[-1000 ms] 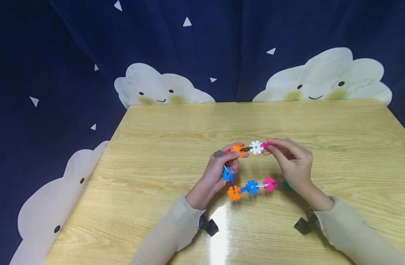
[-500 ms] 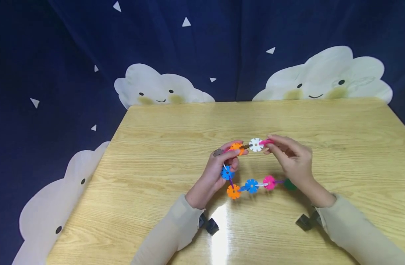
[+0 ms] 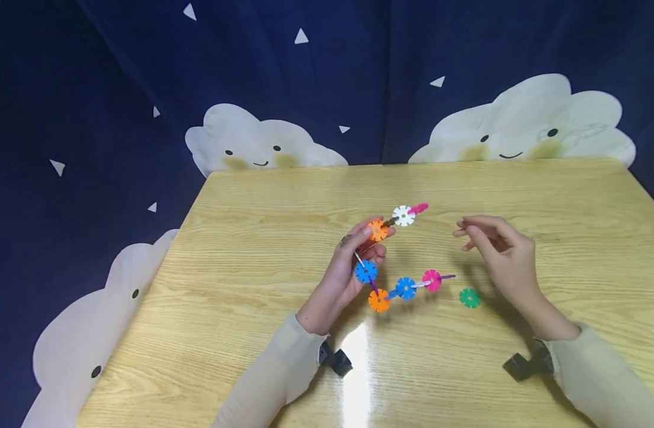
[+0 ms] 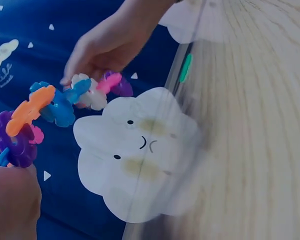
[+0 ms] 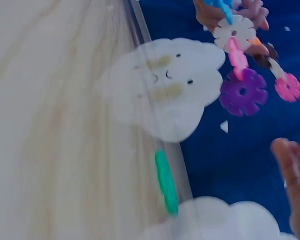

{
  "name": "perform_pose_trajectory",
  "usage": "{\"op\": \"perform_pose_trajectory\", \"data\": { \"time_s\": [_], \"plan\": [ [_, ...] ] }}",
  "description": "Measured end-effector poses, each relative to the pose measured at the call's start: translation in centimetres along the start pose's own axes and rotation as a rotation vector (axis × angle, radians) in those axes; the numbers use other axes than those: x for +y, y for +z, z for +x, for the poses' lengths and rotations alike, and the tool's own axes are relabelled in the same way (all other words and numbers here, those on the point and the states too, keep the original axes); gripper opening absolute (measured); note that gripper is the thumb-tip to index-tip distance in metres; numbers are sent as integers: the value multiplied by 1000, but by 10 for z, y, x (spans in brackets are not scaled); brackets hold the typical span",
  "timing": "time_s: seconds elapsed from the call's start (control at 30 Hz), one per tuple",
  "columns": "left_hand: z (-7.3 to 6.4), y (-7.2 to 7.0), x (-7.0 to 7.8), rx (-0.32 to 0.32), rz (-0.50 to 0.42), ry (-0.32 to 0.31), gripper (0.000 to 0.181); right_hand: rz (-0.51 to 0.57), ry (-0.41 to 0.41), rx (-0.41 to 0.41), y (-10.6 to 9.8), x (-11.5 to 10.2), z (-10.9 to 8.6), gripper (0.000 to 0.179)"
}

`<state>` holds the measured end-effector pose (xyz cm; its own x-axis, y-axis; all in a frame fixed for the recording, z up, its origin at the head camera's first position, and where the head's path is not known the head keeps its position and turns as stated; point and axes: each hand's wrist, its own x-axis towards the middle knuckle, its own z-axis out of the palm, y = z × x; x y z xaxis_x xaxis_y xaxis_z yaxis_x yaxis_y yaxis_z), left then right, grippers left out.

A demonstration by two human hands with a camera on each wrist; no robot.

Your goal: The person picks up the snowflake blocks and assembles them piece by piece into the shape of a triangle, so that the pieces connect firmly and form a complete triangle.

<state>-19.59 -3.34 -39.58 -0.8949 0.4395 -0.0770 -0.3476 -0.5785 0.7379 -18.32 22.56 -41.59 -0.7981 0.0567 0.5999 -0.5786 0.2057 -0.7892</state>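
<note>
A chain of notched plastic snowflake discs (image 3: 366,271) hangs in a U from my left hand (image 3: 337,279), which pinches it near an orange disc (image 3: 377,230) with thumb and fingers. Beyond the grip, a white disc (image 3: 404,216) and a pink end disc (image 3: 420,208) stick out to the upper right. The lower arm of the chain runs right to a purple disc (image 5: 243,92), seen edge-on from the head. My right hand (image 3: 508,258) hovers to the right, fingers loosely bent and holding nothing. Below its fingertips, a loose green disc (image 3: 470,298) lies on the table.
The light wooden table (image 3: 241,267) spreads under both hands. A dark blue curtain (image 3: 359,71) with white clouds and triangles rises behind its far edge. Small black wrist mounts (image 3: 340,361) hang under the sleeves.
My right hand has let go of the pink end disc and drawn away to the right. The chain has lifted slightly, and the green disc now shows whole on the table.
</note>
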Motion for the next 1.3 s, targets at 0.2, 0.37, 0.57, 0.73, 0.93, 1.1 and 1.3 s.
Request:
{"op": "perform_pose_trajectory", "data": {
  "time_s": [0.2,0.37,0.57,0.73,0.93,1.1,1.3],
  "plan": [
    [-1,1,4,-37,-125,-14,36,-429,337,-318,-38,2,-15,19],
    [-3,0,5,-90,-170,-3,35,-565,303,-667,-49,4,-26,30],
    [-7,1,6,-129,-133,14,43,-570,241,-766,-45,4,-31,30],
    [-6,3,4,-77,-133,42,37,-496,313,-690,-45,2,-23,24],
    [-6,5,-1,-82,-151,74,38,-435,369,-319,-41,-3,-4,21],
    [-7,4,-4,-148,-150,58,37,-154,414,-87,-28,-17,10,26],
    [-7,4,-7,-241,-140,31,28,258,339,39,-11,-37,21,21]
  ]
}}
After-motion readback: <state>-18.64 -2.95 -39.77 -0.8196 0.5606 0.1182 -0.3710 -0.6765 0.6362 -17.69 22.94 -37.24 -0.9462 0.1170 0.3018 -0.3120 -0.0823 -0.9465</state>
